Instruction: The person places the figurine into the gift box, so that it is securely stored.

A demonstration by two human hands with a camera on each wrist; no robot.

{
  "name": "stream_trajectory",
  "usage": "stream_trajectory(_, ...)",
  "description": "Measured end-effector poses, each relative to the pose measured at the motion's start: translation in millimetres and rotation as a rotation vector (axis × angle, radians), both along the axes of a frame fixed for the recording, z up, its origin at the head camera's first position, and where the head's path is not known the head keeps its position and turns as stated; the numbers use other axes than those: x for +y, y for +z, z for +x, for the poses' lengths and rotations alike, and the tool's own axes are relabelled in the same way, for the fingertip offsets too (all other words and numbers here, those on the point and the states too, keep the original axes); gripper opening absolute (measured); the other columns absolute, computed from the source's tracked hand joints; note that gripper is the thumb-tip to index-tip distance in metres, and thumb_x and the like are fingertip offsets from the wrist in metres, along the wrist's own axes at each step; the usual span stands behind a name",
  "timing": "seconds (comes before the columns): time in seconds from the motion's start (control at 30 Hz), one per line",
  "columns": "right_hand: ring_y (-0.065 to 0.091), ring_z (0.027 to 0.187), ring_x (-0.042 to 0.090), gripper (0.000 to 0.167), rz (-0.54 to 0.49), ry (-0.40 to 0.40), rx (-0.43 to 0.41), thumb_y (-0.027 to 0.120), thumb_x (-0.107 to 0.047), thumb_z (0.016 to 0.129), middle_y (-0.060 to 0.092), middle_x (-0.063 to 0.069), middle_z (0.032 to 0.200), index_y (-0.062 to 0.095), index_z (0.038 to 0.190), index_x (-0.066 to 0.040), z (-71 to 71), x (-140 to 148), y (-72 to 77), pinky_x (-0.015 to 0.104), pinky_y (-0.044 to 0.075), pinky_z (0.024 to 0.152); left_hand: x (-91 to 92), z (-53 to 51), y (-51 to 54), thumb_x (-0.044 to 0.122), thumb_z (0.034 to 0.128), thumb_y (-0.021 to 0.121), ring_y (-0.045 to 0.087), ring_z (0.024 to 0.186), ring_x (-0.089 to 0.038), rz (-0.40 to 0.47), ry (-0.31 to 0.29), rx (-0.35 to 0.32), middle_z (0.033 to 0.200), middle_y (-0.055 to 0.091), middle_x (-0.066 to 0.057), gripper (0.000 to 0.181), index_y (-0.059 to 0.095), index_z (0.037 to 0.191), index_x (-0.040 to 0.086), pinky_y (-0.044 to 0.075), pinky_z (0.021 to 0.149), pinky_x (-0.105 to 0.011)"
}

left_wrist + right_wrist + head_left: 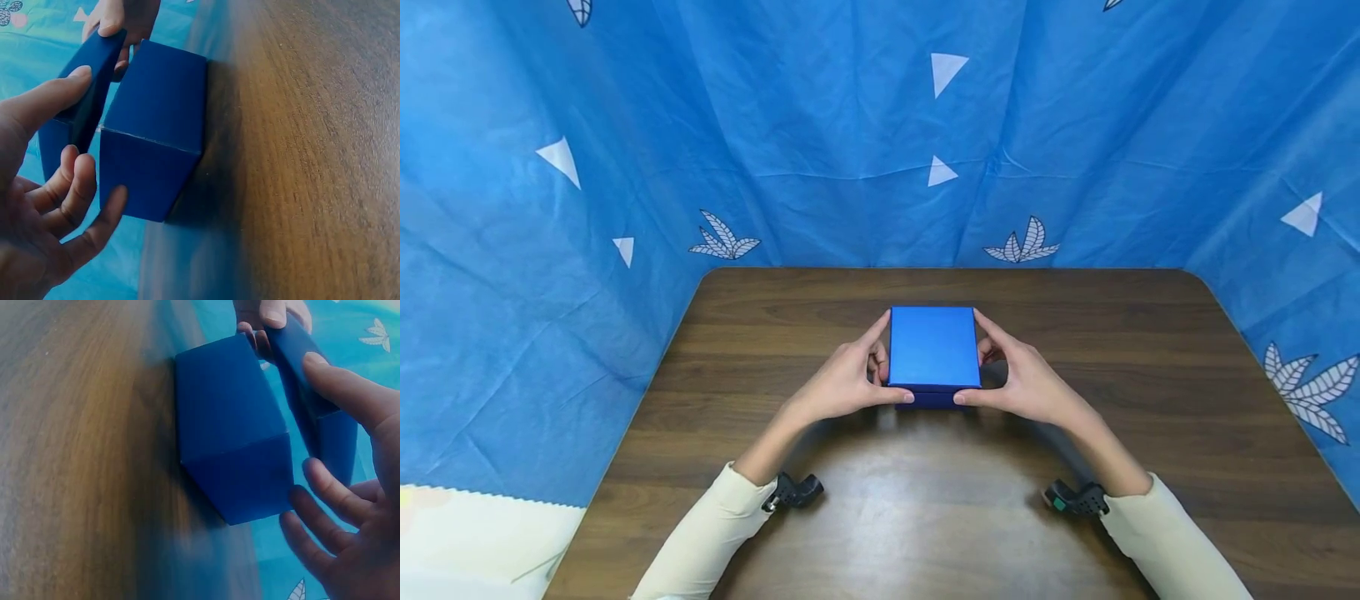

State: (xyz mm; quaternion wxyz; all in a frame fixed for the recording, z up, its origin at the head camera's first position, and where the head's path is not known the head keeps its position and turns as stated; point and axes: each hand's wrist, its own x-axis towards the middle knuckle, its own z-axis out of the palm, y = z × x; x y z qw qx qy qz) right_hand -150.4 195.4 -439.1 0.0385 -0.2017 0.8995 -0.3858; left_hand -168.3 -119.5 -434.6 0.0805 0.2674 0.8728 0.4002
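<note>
A square blue box lid [935, 346] is held level between both hands, just above its darker blue box base [934, 401]. In both wrist views a gap shows between the lid [104, 65] and the base [231, 400], which sits on the table. My left hand [846, 375] grips the lid's left side, thumb at the near edge and a finger reaching to the far corner. Its lowest finger appears to touch the base's side. Mirroring it, my right hand [1026, 379] grips the lid's right side, its lower fingers beside the base. The box's inside is hidden.
The brown wooden table [880, 500] has rounded far corners. A blue patterned cloth [865, 125] hangs behind it and along both sides. Black wrist devices [797, 492] are worn on both forearms, over cream sleeves. Pale fabric [475, 542] lies at the lower left.
</note>
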Motion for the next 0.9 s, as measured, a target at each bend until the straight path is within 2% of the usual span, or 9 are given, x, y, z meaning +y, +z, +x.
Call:
stream_trajectory(0.17, 0.063, 0.115, 0.024, 0.122, 0.033, 0.007, -0.055, 0.092, -0.051, 0.083, 0.068, 0.004, 0.116, 0.020, 0.173, -0.010, -1.8, 1.7, -5.8, 0.057, 0.053, 0.108, 2.2, -0.9, -6.6, 0.047, 0.0807, 0.095, 0.065, 0.074, -0.010, -0.031, 0.001, -0.062, 0.088, 0.064, 0.003, 0.131, 0.011, 0.174, 0.008, 0.055, 0.068, -0.025)
stream_trajectory(0.6, 0.066, 0.109, 0.022, 0.122, 0.013, 0.035, -0.108, 0.093, -0.047, 0.083, 0.066, 0.005, 0.114, 0.020, 0.172, -0.006, -3.3, 0.8, -18.9, 0.049, 0.058, 0.103, 2.4, -1.9, -19.7, 0.045, 0.0824, 0.094, 0.065, 0.073, -0.008, -0.061, -0.014, -0.093, 0.092, 0.066, 0.001, 0.130, 0.011, 0.173, 0.003, 0.055, 0.067, -0.024)
stream_trajectory(0.9, 0.065, 0.108, 0.022, 0.123, 0.007, 0.051, -0.136, 0.094, -0.045, 0.082, 0.066, 0.007, 0.115, 0.014, 0.171, -0.013, -2.7, 3.2, -30.2, 0.049, 0.058, 0.104, 3.7, -1.0, -26.5, 0.048, 0.0794, 0.096, 0.062, 0.073, -0.009, -0.116, 0.004, -0.100, 0.091, 0.065, 0.003, 0.131, 0.013, 0.173, 0.008, 0.052, 0.067, -0.024)
